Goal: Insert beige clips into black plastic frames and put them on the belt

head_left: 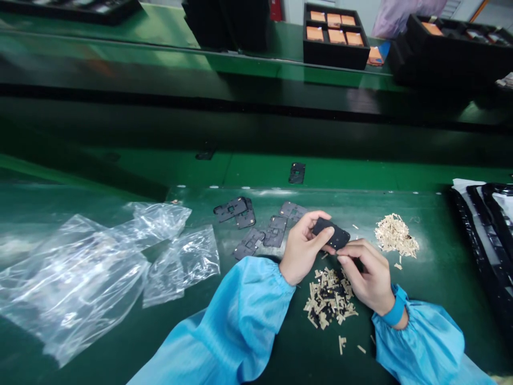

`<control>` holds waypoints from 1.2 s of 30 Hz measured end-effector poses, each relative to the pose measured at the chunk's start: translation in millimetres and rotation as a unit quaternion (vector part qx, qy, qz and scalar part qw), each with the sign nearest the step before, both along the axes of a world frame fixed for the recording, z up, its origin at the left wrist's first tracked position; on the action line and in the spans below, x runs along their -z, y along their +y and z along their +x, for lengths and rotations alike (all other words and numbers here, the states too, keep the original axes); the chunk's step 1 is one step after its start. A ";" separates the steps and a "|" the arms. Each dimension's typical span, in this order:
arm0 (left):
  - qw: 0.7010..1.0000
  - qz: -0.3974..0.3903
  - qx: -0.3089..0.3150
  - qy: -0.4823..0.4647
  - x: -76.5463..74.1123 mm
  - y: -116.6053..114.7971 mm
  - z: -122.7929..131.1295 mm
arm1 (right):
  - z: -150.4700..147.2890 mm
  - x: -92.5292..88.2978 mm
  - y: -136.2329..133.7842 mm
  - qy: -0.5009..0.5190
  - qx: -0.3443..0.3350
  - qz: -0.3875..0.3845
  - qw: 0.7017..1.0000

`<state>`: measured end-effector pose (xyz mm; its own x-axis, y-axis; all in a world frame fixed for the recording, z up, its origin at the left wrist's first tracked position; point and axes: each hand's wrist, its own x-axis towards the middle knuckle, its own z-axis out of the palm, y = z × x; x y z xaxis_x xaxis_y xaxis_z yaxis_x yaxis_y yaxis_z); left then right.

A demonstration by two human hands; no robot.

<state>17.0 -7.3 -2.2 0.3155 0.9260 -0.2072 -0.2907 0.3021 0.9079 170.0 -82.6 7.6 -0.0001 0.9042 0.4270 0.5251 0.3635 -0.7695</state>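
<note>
My left hand [306, 246] grips a flat black plastic plate [335, 235], thumb on its face and fingers behind. At the plate's lower right edge, my right hand [368, 272] has thumb and forefinger pinched together; whatever lies between them is too small to make out. Below both hands is a pile of small beige and black strips [331, 299]. Several similar black plates with cutouts [276, 231] lie to the left of my left hand. Right of the hands sits a second heap of beige strips [396, 235].
Clear plastic bags [80, 272] spread over the left of the green table. Two black plates lie farther back, one on the green belt [297, 173]. Black-edged bags [487, 235] are stacked at right. A shelf above carries a black tray of orange pieces [335, 40].
</note>
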 end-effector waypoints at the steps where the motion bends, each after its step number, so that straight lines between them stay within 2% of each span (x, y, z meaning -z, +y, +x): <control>1: 1.000 -0.002 0.000 -0.004 -0.5 -0.5 0.3 | 0.8 0.1 -0.4 0.007 0.004 0.005 1.000; 5: 1.000 -0.012 0.002 -0.019 -2.0 -4.2 1.3 | 4.2 0.9 -0.2 -0.014 0.064 0.026 0.998; 8: 0.999 -0.020 -0.001 -0.032 -2.4 -8.0 2.6 | 1.0 1.4 -0.5 -0.059 0.053 0.027 0.996; 14: 0.998 -0.031 -0.022 -0.049 -1.2 -13.3 5.4 | -4.4 3.8 -3.4 -0.153 0.084 0.137 0.975; 17: 0.999 -0.022 -0.028 -0.032 -2.0 -12.8 4.6 | 0.2 3.6 -2.8 -0.189 0.086 0.147 0.967; 23: 0.999 0.006 0.018 0.031 -7.1 -5.6 -2.4 | 10.7 2.3 0.6 -0.108 0.011 0.020 0.994; 26: 0.997 0.019 0.051 0.059 -8.4 -0.3 -6.3 | 13.4 2.7 3.5 -0.075 -0.025 -0.035 0.996; 29: 0.993 0.030 0.089 0.073 -10.2 3.7 -9.3 | 14.3 -0.1 6.6 -0.009 -0.032 -0.101 0.994; 33: 0.981 0.042 0.167 0.085 -13.7 6.3 -11.7 | 17.4 -10.3 9.7 0.124 -0.021 -0.239 0.963; 36: 0.978 0.040 0.192 0.064 -13.1 10.3 -12.5 | 24.5 -18.0 12.6 0.153 -0.069 -0.362 0.917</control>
